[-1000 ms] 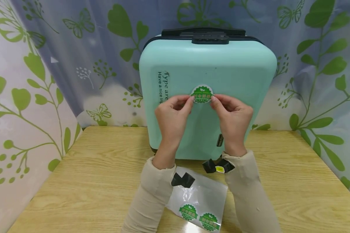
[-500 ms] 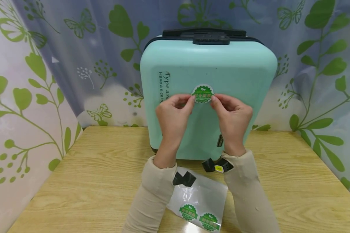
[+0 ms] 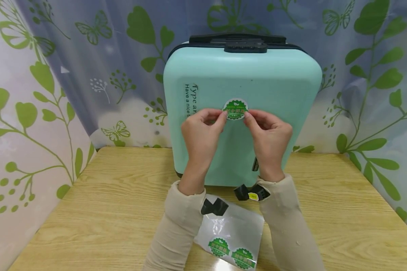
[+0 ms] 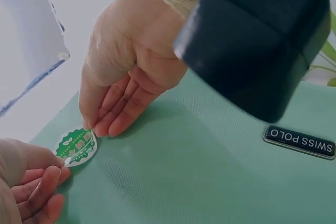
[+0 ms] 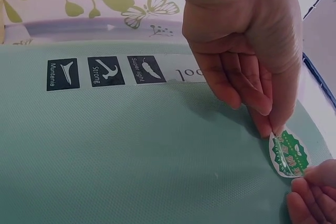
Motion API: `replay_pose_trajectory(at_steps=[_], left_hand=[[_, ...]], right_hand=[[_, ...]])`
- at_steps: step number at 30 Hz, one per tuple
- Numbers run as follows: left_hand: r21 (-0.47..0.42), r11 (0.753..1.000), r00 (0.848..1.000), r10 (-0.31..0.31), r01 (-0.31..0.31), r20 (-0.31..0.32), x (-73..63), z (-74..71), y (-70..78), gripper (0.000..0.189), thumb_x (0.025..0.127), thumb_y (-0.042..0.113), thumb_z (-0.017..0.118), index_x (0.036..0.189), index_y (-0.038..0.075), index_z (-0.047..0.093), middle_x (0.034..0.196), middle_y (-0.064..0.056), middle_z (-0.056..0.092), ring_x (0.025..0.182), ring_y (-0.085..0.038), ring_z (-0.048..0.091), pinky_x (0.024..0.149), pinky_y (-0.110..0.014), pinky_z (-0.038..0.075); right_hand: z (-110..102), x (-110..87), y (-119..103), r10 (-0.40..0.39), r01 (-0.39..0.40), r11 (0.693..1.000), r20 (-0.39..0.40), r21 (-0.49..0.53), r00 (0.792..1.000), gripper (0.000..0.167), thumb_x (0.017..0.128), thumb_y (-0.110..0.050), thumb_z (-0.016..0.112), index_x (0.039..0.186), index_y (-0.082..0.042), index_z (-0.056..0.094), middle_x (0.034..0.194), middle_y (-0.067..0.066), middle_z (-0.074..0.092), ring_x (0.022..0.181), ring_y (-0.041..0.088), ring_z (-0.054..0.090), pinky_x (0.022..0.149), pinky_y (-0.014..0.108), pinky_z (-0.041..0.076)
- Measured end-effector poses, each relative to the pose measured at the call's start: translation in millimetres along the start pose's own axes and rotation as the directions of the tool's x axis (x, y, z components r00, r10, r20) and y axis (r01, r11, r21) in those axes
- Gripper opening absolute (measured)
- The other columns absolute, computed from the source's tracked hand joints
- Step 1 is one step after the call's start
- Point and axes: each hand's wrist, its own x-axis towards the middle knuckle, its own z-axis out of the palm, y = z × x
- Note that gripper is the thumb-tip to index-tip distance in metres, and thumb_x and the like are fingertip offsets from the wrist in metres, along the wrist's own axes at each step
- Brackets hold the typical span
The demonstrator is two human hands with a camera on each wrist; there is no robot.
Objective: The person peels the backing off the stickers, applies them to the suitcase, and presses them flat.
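A round green-and-white sticker (image 3: 235, 109) is stretched between both hands in front of a mint-green suitcase (image 3: 244, 150). My left hand (image 3: 203, 133) pinches its left edge between thumb and finger. The right hand (image 3: 271, 135) pinches the opposite edge. In the left wrist view, the right hand (image 4: 134, 51) is at the top and the left hand (image 4: 26, 182) at the lower left, with the sticker (image 4: 77, 147) between them. The right wrist view shows the sticker (image 5: 290, 153) slightly curved. Whether its back touches the suitcase I cannot tell.
A silvery backing sheet (image 3: 234, 222) with two similar stickers lies on the wooden table (image 3: 105, 210), below the forearms. The suitcase stands upright against a leaf-patterned curtain (image 3: 122, 56). Its black handle (image 3: 237, 37) is on top, and a badge (image 4: 299, 141) sits low on its face.
Both hands keep their pinch on the sticker and stay almost still. The right hand has shifted very slightly left.
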Motion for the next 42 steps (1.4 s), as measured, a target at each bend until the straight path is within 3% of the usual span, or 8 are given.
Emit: replay_pose_trajectory(at_steps=[8, 18, 28, 42], left_hand=[[-0.023, 1.000, 1.000, -0.019, 0.019, 0.005, 0.2, -0.6, -0.5, 0.015, 0.084, 0.017, 0.072, 0.083, 0.002, 0.073, 0.074, -0.007, 0.071, 0.054, -0.010, 0.061, 0.050, -0.023, 0.050], [-0.119, 0.989, 0.997, -0.083, 0.083, 0.010, 0.4, -0.7, -1.5, 0.015, 0.082, 0.015, 0.074, 0.083, 0.000, 0.072, 0.075, -0.009, 0.071, 0.053, -0.013, 0.062, 0.051, -0.026, 0.051], [-0.036, 0.998, 0.998, -0.048, 0.049, 0.027, 4.1, -2.8, -2.5, 0.015, 0.083, 0.017, 0.073, 0.081, 0.002, 0.072, 0.073, -0.008, 0.070, 0.053, -0.012, 0.062, 0.050, -0.024, 0.050], [-0.063, 0.997, 0.999, -0.048, 0.048, 0.008, 1.2, -0.4, -4.2, 0.016, 0.083, 0.017, 0.074, 0.080, 0.002, 0.070, 0.072, -0.007, 0.070, 0.055, -0.011, 0.063, 0.052, -0.024, 0.051]], right_hand=[[0.5, -1.1, 1.0, -0.008, 0.008, 1.000, 0.003, 0.007, 1.000, 0.015, 0.082, -0.011, 0.073, 0.087, 0.004, 0.074, 0.076, 0.017, 0.071, 0.064, 0.009, 0.066, 0.063, 0.023, 0.054], [1.4, -1.6, 2.5, -0.032, 0.031, 0.999, 0.006, 0.006, 0.999, 0.018, 0.083, -0.013, 0.073, 0.087, 0.004, 0.074, 0.076, 0.019, 0.070, 0.064, 0.008, 0.066, 0.063, 0.024, 0.054], [1.0, -1.5, 2.3, -0.029, 0.029, 0.999, 0.008, 0.014, 1.000, 0.019, 0.084, -0.015, 0.072, 0.088, 0.004, 0.074, 0.077, 0.020, 0.069, 0.065, 0.009, 0.066, 0.065, 0.025, 0.054], [0.8, -2.4, 3.4, -0.024, 0.024, 0.999, -0.001, 0.033, 1.000, 0.017, 0.083, -0.012, 0.072, 0.089, 0.004, 0.074, 0.078, 0.019, 0.070, 0.067, 0.009, 0.067, 0.066, 0.026, 0.055]])
